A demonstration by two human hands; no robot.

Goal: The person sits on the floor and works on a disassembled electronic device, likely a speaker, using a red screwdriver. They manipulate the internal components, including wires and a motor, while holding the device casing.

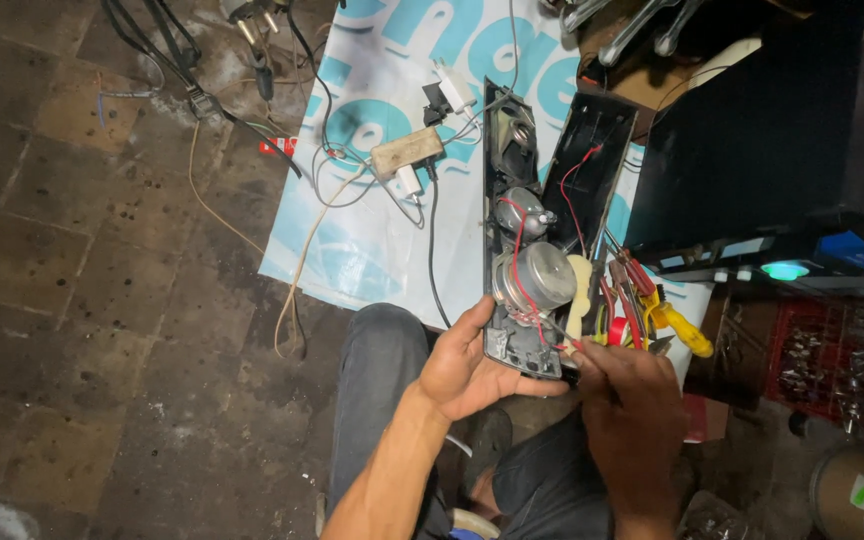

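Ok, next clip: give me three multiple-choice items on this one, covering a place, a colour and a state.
1. Where does the left hand hold the speaker panel?
A. near end
B. far end
C. middle

2. What colour is the wire that runs over the large round speaker back?
A. red
B. green
C. white

3. The long black housing beside the panel is:
A. closed
B. open, hollow side up
C. wrapped

Answers:
1 A, its fingers cup the end nearest the person.
2 A, the red strand crosses the metal.
3 B, its inside shows.
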